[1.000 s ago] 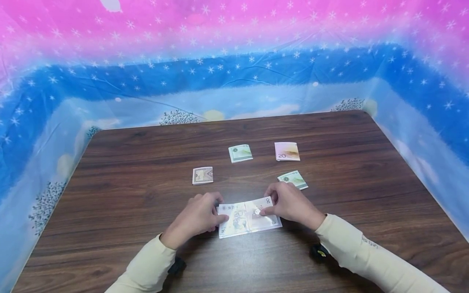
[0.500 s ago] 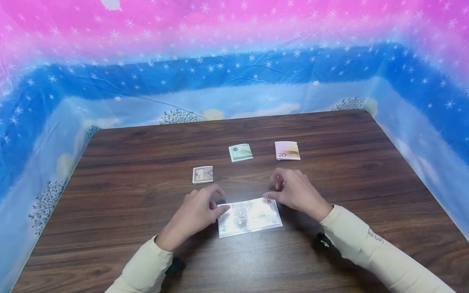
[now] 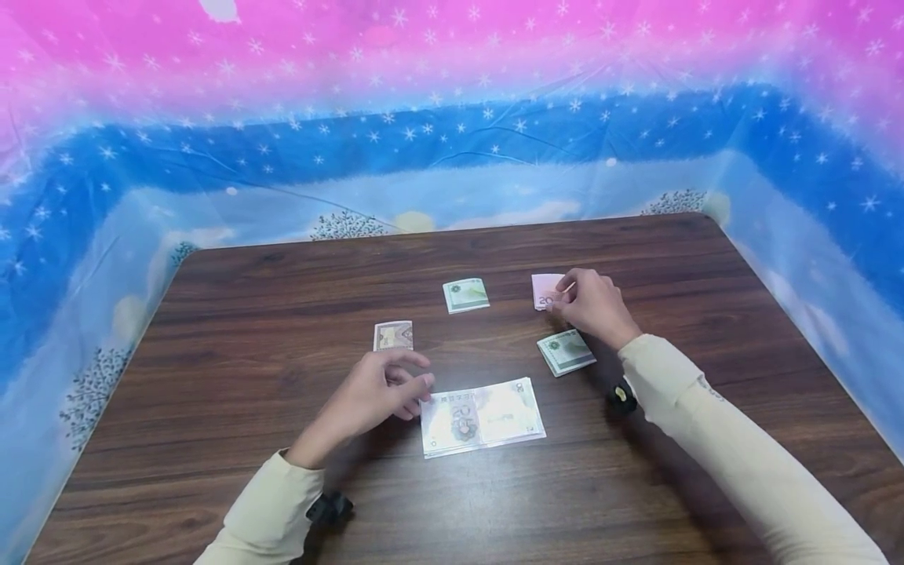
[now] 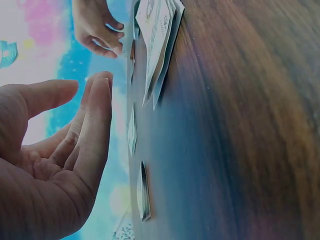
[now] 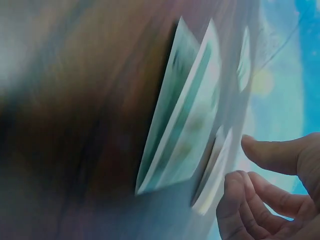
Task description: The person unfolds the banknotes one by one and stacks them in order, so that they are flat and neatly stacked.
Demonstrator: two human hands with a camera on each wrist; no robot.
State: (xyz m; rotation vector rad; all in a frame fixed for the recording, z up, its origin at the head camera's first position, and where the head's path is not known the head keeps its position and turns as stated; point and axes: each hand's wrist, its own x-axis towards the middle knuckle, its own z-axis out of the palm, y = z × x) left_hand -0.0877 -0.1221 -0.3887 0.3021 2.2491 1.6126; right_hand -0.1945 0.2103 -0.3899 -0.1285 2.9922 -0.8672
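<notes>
Flat banknotes (image 3: 487,420), opened out with a crease across the middle, lie near the table's front; their edges fan apart in the left wrist view. My left hand (image 3: 370,392) hovers at their left end, fingers loosely bent and holding nothing. My right hand (image 3: 596,306) is at a folded pink 20 banknote (image 3: 544,290), covering its right part. In the right wrist view, thumb (image 5: 270,155) and fingers stand apart beside the folded note, with nothing between them. A folded green banknote (image 3: 567,353) lies just in front of that hand.
Another folded green banknote (image 3: 466,295) lies towards the back middle. A folded brownish banknote (image 3: 392,333) lies behind my left hand, its front edge partly covered. The wooden table (image 3: 233,314) ends at a hanging snowflake-patterned cloth (image 3: 452,133).
My right hand has let go of the flat banknotes and moved forward to the pink note, uncovering the nearer green one. My left hand has drawn slightly left, off the flat notes.
</notes>
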